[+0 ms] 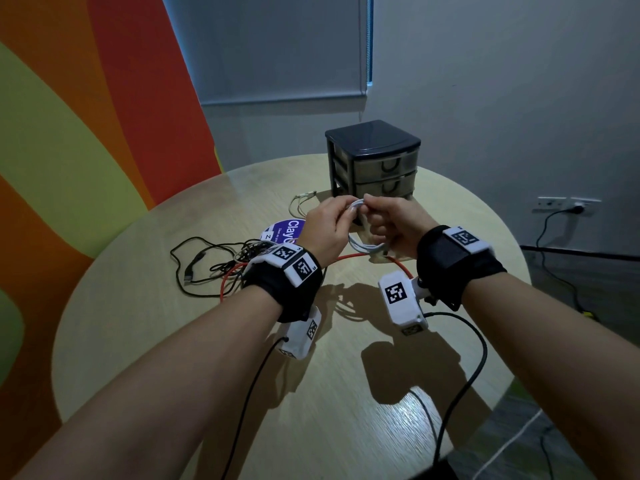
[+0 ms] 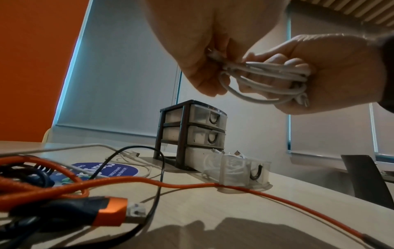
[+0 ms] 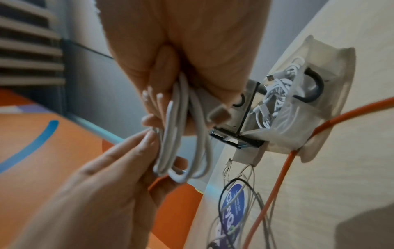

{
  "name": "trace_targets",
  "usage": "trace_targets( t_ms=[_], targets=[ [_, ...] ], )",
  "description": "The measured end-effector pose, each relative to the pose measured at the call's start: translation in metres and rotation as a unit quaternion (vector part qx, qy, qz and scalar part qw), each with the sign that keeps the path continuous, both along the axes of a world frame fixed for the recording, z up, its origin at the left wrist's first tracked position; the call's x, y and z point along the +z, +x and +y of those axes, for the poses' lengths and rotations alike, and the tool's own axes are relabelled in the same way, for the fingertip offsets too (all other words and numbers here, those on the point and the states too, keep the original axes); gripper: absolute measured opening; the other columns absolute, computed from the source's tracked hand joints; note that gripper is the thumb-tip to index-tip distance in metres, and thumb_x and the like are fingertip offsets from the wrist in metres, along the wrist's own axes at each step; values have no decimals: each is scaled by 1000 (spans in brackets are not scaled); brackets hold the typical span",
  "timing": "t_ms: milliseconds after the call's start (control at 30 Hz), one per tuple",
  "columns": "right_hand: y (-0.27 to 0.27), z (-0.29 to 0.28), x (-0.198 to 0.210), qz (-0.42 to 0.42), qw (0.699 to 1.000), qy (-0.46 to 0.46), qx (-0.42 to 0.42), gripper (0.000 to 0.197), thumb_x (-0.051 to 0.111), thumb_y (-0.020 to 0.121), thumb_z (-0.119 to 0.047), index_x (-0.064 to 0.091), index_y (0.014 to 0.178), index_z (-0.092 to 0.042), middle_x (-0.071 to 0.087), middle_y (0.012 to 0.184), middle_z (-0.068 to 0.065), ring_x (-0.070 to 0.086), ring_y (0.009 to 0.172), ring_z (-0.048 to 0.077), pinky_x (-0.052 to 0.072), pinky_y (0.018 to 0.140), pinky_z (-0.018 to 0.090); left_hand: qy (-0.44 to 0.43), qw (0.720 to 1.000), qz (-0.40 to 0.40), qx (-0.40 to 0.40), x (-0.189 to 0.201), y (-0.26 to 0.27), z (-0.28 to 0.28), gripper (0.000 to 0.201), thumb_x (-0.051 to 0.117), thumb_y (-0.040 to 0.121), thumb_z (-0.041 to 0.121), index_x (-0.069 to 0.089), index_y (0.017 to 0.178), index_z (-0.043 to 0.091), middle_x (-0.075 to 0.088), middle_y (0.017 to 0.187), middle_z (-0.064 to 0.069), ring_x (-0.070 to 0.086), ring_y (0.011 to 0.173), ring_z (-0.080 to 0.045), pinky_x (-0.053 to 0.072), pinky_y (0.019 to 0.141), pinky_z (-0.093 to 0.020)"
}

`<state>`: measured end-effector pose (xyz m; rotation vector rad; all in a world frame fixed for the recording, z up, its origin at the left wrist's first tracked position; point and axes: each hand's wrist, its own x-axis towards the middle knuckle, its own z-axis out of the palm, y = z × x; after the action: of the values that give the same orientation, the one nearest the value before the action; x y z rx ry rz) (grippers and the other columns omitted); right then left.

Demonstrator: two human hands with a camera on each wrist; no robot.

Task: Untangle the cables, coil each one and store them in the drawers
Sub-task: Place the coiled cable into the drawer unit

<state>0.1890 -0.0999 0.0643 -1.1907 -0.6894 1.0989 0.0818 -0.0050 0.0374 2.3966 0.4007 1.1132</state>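
Note:
Both hands hold one coiled white cable [image 1: 364,242] above the table, just in front of the black three-drawer unit [image 1: 374,157]. My right hand [image 1: 389,220] grips the loops of the white coil [image 3: 181,143] in its fist. My left hand [image 1: 330,228] pinches the top of the coil [image 2: 266,79] between thumb and fingers. The bottom drawer [image 2: 241,170] stands pulled out, with bundled white cables [image 3: 275,99] inside; the upper two drawers are closed. An orange cable [image 1: 349,256] runs across the table under my hands.
A tangle of black cables [image 1: 214,261] with the orange cable's plug [image 2: 110,212] lies at the left. A thin white cable [image 1: 301,202] and a round purple sticker [image 1: 282,230] lie left of the drawers. The round table's edge [image 1: 519,271] curves at the right.

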Motion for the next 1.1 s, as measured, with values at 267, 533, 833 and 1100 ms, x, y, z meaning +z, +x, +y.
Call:
trace_targets(
  t_ms=[267,533,833,1100],
  targets=[
    [0,4,-3,-99,994,7,-47,30,44,99,-29,51,76,-12,29,55,-4,27,42,6,27,39,15,-46,998,-18,40,0,1,2,22,54,93,10,68,108,4,69,94,-11,58,83,-13,35,70,-2],
    [16,1,-10,-119,992,21,-37,36,46,98,-23,56,66,-14,29,46,-9,26,38,4,26,40,16,-129,991,-20,1,6,-1,-5,22,46,96,8,67,105,6,62,86,4,56,75,3,44,68,-7],
    [11,3,-9,-149,987,11,-52,31,43,99,-21,49,72,-9,31,43,-10,26,41,7,27,39,15,-220,975,35,13,12,2,5,14,60,89,9,70,100,7,67,87,0,60,72,-1,46,61,-4],
    [5,16,-10,-272,952,-62,-127,34,46,98,-30,51,69,-12,40,58,2,37,47,15,32,45,25,-252,963,87,22,18,6,1,22,50,94,14,70,93,4,64,82,-10,59,81,-26,51,80,-40]
  ],
)
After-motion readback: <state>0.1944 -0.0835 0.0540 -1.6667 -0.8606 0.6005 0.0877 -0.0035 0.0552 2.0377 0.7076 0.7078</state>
